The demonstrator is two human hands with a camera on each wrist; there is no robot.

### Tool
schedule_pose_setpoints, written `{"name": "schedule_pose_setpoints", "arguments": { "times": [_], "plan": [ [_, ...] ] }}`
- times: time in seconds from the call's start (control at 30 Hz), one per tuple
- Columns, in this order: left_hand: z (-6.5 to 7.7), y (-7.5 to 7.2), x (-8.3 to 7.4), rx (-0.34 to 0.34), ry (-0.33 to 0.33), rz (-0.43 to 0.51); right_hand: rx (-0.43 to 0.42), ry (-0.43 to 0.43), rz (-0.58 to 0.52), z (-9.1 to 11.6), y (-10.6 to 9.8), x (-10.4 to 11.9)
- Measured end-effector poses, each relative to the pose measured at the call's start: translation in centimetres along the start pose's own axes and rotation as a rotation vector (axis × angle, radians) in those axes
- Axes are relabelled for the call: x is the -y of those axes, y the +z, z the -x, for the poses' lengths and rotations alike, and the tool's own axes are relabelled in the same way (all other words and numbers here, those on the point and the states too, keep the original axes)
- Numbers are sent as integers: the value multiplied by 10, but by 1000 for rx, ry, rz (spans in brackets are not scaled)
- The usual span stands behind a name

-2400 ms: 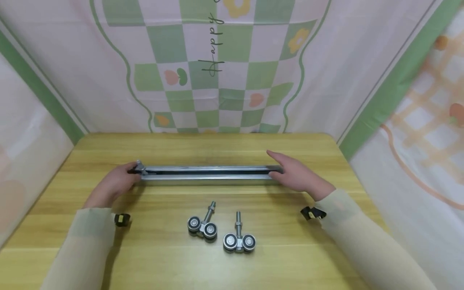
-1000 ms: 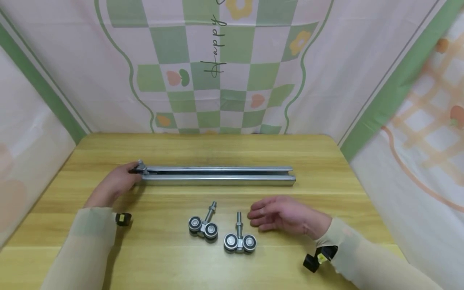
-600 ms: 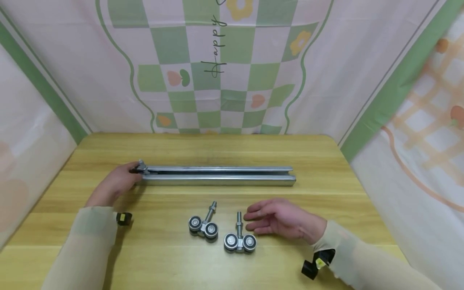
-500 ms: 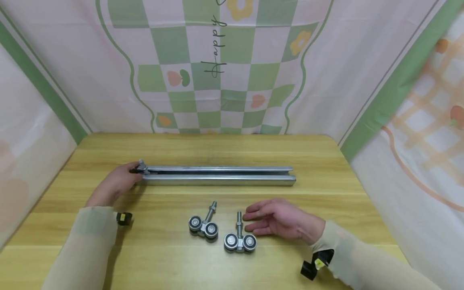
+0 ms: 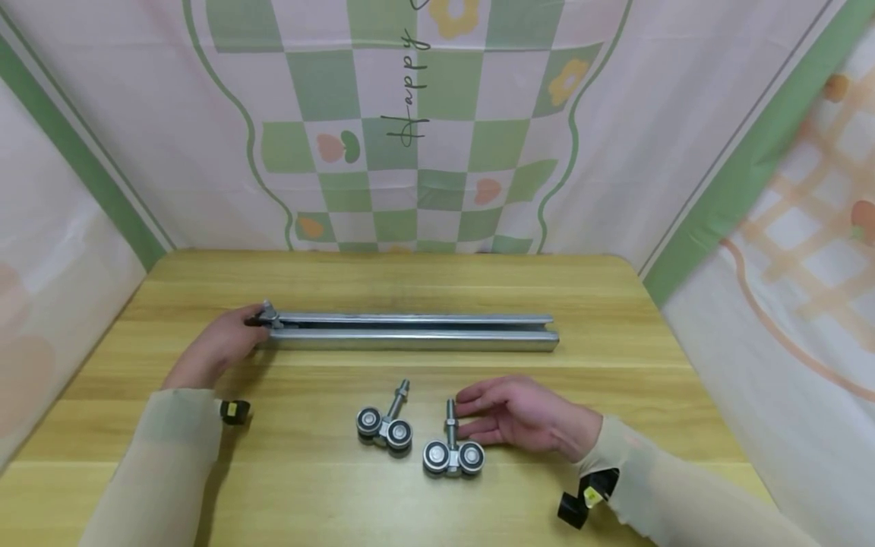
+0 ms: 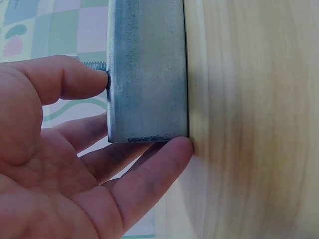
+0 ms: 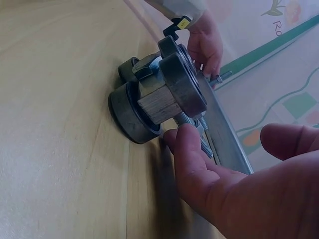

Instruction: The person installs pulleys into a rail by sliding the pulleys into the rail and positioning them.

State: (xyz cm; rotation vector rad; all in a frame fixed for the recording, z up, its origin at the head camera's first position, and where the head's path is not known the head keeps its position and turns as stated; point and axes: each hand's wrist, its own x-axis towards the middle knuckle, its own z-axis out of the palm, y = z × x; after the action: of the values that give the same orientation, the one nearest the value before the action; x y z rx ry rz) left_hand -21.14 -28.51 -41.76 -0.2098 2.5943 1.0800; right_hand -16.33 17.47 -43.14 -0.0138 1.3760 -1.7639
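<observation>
A galvanized C-channel track [image 5: 410, 342] lies on the wooden table with its slot facing up. My left hand [image 5: 219, 342] grips its left end, thumb at the slot's lip and fingers around the cut end. A small bolt [image 5: 266, 308] with a nut stands up from the slot there. My right hand [image 5: 529, 418] reaches in from the right, its fingertips right at the threaded stem of a roller trolley [image 5: 453, 460], thumb held apart in the right wrist view. Left of it lies a second roller trolley [image 5: 383, 431], stem slanting toward the track.
The wooden table [image 5: 307, 494] reaches back to a printed green-and-white curtain [image 5: 437, 182]. More curtain cloth [image 5: 786, 304] hangs at both sides. A small black camera [image 5: 234, 412] is worn on each wrist.
My right hand has let go of the track's right end, come down toward the front and edged left to the nearer trolley's stem. My left hand has stayed at the track's left end.
</observation>
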Motion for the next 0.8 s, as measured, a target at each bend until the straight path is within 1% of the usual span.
{"name": "schedule_pose_setpoints", "arguments": {
  "times": [0.17, 0.37, 0.53, 0.6, 0.8],
  "plan": [
    [1, 1, -2, -4, -25, 16, -7, 11, -12, 0, 0, -1],
    [0, 2, -3, -3, -23, 4, 3, 7, -31, 0, 0, -2],
    [1, 2, -1, 8, -16, 49, 10, 4, -36, -1, 1, -4],
    [1, 2, -1, 14, -13, 70, 1, 3, -31, -2, 2, -5],
    [2, 3, -1, 17, -16, 79, -32, -2, -5, -5, 5, -6]
  ]
}}
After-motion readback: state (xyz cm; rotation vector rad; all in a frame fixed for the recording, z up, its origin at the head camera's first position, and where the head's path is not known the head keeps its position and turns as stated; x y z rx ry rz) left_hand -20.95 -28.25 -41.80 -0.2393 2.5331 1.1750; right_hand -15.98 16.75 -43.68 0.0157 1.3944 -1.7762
